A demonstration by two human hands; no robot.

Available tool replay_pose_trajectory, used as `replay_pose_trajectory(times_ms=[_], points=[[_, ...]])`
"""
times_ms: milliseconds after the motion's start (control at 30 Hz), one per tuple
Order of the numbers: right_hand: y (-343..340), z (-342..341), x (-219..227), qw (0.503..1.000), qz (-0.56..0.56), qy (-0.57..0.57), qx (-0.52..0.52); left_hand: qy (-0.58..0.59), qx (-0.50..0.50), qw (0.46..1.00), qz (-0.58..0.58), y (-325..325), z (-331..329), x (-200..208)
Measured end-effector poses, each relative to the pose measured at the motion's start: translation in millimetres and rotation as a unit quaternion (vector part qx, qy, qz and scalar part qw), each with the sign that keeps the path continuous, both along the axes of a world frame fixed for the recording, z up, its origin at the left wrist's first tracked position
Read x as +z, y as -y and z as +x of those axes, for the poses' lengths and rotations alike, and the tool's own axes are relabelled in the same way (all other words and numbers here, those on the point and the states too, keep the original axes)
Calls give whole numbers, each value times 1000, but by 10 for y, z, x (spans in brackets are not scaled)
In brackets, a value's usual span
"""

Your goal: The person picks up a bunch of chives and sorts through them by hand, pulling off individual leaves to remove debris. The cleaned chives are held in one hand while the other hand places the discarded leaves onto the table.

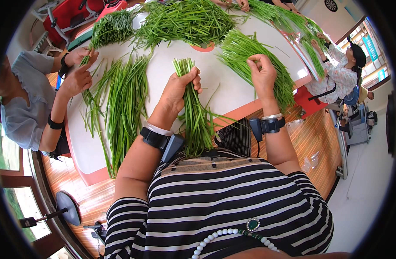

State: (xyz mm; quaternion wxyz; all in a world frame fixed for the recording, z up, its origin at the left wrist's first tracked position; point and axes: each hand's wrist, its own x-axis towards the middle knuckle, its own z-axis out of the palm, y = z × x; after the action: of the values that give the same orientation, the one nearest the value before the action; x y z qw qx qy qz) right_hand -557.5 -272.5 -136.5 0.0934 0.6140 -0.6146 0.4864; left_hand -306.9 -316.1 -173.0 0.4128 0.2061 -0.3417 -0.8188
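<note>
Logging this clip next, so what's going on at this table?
A person in a striped top grips a bunch of green chives upright in the left hand, while the right hand picks at a loose pile on the white table. A co-worker's hands sort more chives at the left.

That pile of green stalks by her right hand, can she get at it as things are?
Probably yes: the right hand already rests on that pile of green stalks, nothing between them. The left hand holds a separate bunch.
</note>
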Motion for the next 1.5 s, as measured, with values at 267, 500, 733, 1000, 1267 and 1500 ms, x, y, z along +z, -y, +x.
replay_pose_trajectory(times_ms=[267, 500, 733, 1000, 1267, 1500], points=[[-45, 183, -63, 772, 61, 561, 292, 6, 1, 1000, -5, 16, -2, 2], [-93, 269, -95, 763, 131, 570, 275, 19, -1, 1000, -16, -24, 14, 41], [-99, 725, -199, 749, 251, 524, 317, -4, -4, 1000, -22, -81, -18, 91], [-118, 832, -220, 758, 301, 489, 309, 43, 10, 998, -37, -68, -21, 81], [-269, 656, -138, 770, 379, 406, 315, 4, 13, 1000, -16, 80, 61, -6], [-392, 93, -27, 834, 402, 261, 274, -105, 47, 992, 51, 156, 175, -37]])
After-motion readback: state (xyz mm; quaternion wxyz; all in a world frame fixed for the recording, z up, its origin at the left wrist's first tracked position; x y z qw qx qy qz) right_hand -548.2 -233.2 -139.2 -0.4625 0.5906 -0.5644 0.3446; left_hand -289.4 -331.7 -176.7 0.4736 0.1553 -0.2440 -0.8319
